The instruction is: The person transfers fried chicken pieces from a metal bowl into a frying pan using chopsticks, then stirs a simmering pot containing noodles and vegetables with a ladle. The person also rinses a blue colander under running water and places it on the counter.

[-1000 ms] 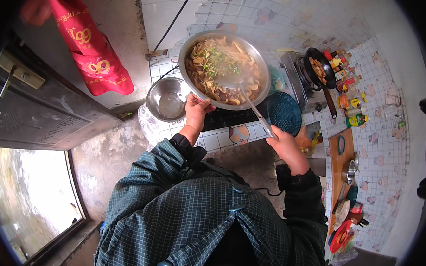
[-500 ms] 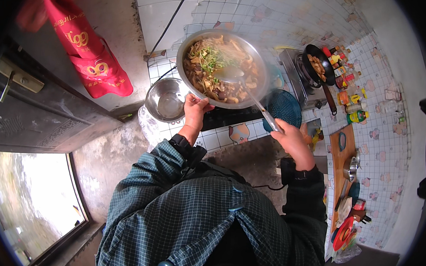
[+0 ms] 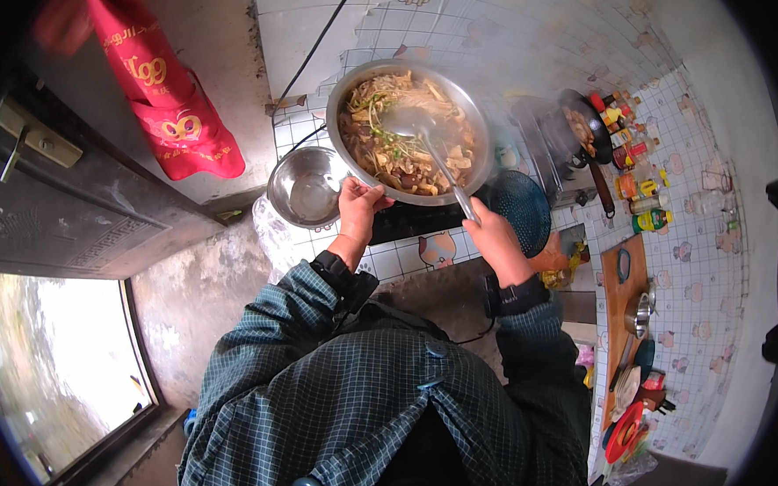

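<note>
A wide steel pot full of steaming stew stands ahead of me, with green sprigs and sliced pieces on top. My left hand grips the pot's near rim at its left, thumb laid along the edge. In my right hand is the handle of a metal ladle. The ladle's bowl lies on the food near the greens, partly veiled by steam. An empty-looking steel bowl sits just left of the pot, close to my left hand.
To the right are a blue-green colander and a black frying pan with food on a stove. Sauce bottles line the tiled wall. A cutting board lies nearer. A red apron hangs at left beside a dark door.
My right hand has moved left, and the ladle's bowl has shifted left onto the greens. The greens look more mixed into the stew. The left hand stays at the rim.
</note>
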Tool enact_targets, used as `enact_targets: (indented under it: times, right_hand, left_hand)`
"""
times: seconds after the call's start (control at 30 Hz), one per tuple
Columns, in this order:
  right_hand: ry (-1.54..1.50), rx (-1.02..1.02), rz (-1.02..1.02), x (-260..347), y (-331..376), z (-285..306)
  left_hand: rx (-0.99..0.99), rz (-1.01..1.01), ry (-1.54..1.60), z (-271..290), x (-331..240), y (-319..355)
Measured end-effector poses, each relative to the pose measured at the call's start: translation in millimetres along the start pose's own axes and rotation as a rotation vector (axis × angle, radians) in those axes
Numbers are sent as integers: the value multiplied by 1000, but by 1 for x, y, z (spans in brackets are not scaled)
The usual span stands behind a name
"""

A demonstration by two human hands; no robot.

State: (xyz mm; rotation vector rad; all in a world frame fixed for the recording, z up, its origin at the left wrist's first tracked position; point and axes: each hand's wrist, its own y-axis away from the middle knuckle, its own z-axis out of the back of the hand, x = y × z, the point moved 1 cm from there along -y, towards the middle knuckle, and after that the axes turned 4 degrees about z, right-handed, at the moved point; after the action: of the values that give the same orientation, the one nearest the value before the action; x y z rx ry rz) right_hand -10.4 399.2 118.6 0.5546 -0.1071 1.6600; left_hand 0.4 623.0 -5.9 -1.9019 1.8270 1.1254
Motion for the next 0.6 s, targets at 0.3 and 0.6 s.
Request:
enact_targets:
  times: [0.3,0.6]
  right_hand:
    - [-57,-28,-16,-2,43,10]
    - [-297,-89,-77,-9,24,22]
  left_hand:
    - [3,9,-32,-1,-5,5]
    - [14,-6,-37,-5,-6,5]
